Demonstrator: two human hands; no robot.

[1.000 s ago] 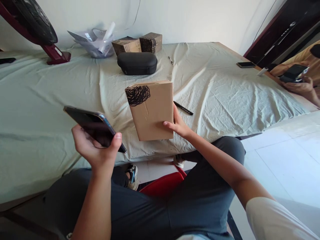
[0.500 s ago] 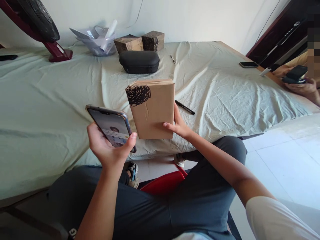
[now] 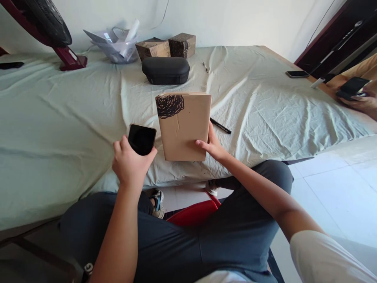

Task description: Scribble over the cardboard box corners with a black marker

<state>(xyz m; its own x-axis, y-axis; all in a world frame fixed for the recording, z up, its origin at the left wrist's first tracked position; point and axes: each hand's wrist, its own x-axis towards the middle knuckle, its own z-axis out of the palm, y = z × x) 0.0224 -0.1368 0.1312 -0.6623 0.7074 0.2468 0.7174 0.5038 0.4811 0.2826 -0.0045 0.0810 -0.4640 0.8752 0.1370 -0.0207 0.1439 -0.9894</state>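
My left hand (image 3: 129,159) is closed around a smartphone (image 3: 142,138), whose visible face is dark; my palm and thumb cover its near end. To the right of it, a brown cardboard box (image 3: 185,133) is held upright by its right side in my right hand (image 3: 212,144). The thumb lies across the front face, and the other fingers are hidden behind. Black scribble fills the upper left corner of that face. Just beyond the box's right edge a black marker (image 3: 220,125) rests on the cloth, partly hidden by the box.
A green cloth covers the table (image 3: 73,114). Towards the wall are a fan (image 3: 72,61), a clear basket (image 3: 118,49) of papers, patterned boxes (image 3: 182,45) and a black case (image 3: 165,70). At right, another phone (image 3: 297,74) lies near a co-worker's hand (image 3: 363,104) holding a dark object.
My left hand has turned the phone, and its lit screen is now dark. The box has turned to face me more squarely and sits slightly further right in view.
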